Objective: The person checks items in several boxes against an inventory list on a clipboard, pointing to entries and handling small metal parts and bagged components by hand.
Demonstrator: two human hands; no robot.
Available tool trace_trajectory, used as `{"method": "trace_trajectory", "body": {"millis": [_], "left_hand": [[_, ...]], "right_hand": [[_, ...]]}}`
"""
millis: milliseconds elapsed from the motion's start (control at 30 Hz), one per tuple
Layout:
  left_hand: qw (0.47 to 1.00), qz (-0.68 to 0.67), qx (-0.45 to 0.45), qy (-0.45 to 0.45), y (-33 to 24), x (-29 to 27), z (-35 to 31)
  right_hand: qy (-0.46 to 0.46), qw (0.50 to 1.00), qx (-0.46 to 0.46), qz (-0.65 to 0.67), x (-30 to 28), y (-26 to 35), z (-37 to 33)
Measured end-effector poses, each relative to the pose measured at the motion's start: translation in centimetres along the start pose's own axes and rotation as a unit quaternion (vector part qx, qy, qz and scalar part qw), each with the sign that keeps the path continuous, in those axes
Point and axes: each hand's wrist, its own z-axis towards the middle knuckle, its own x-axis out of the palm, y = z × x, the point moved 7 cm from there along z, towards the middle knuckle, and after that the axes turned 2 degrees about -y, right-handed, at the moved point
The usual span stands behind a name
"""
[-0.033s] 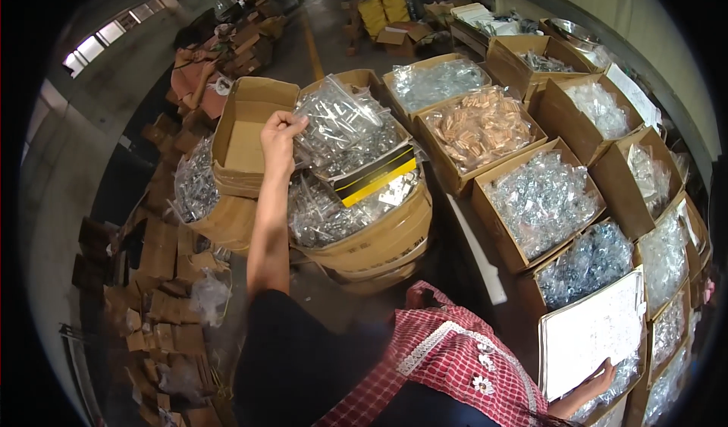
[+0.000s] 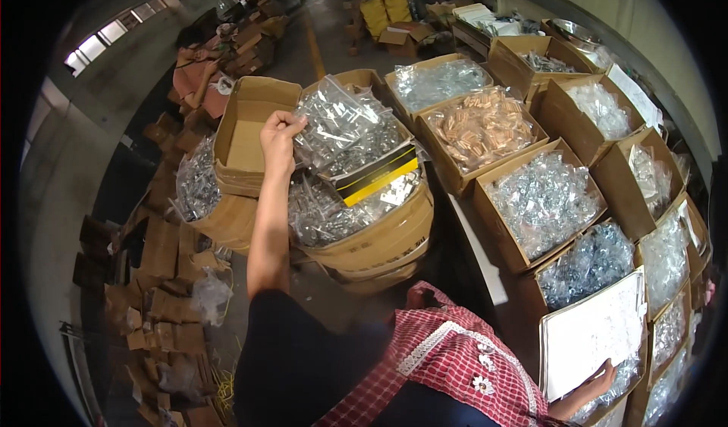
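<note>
Round cardboard drum [image 2: 379, 233], brimful of bagged metal parts; an open empty box [image 2: 246, 135] beside it. Our left hand [image 2: 279, 135] lifts a clear bag of hardware [image 2: 345, 127] above the drum, fingers pinching its top edge. Right hand [image 2: 595, 387] grips a white sheet [image 2: 595, 332] at its lower edge. Risk, we judge: thin plastic tearing under the weight, parts spilling.

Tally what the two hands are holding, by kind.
Clear bag of metal parts, in left hand: 1
White paper sheet, in right hand: 1
Total: 2
</note>
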Motion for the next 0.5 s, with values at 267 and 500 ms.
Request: {"method": "trace_trajectory", "body": {"millis": [267,500], "left_hand": [[0.949,-0.267,-0.15,-0.071,1.2,-3.3,1.7],[0.927,0.233,-0.291,0.032,6.6,-3.8,2.7]], "right_hand": [[0.003,0.995,-0.066,-0.072,-1.0,-0.5,0.8],[0.058,0.968,-0.193,-0.148,-4.1,-5.1,4.2]]}}
